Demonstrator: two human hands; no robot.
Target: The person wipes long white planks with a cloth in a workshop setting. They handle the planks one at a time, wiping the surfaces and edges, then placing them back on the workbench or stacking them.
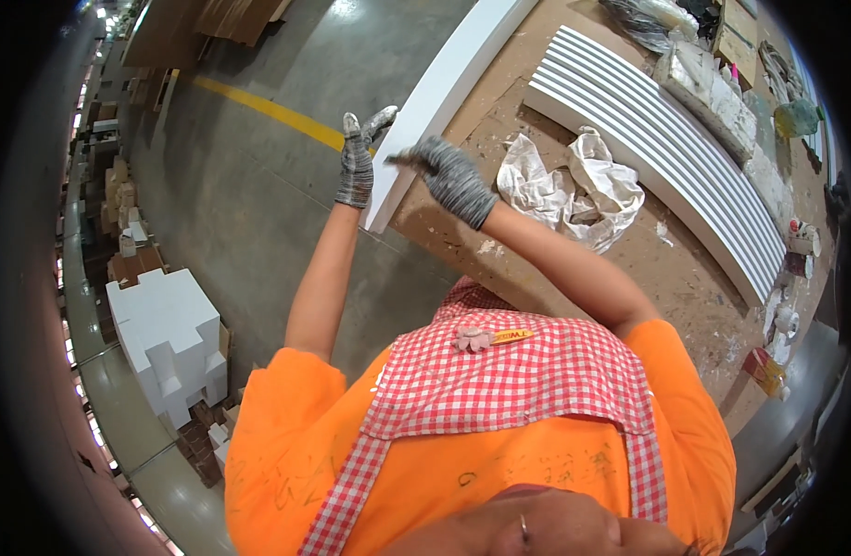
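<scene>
A long white board (434,93) lies along the left edge of the brown workbench, its near end by my hands. My left hand (356,165), in a grey knit glove with whitish fingertips, is at the board's outer edge, fingers stretched up and thumb apart. Above the board's near end is my right hand (451,178), gloved the same way, its fingers closed and pointing left; a small dark bit shows at the fingertips, too blurred to name. A crumpled white cloth (573,190) lies to the right of my right hand.
A row of narrow white strips (661,153) lies side by side on the workbench (666,264). Paint-stained blocks (708,97), a plastic bottle (796,119) and small containers (801,243) line its far right side. White stacked panels (166,329) stand on the floor at left.
</scene>
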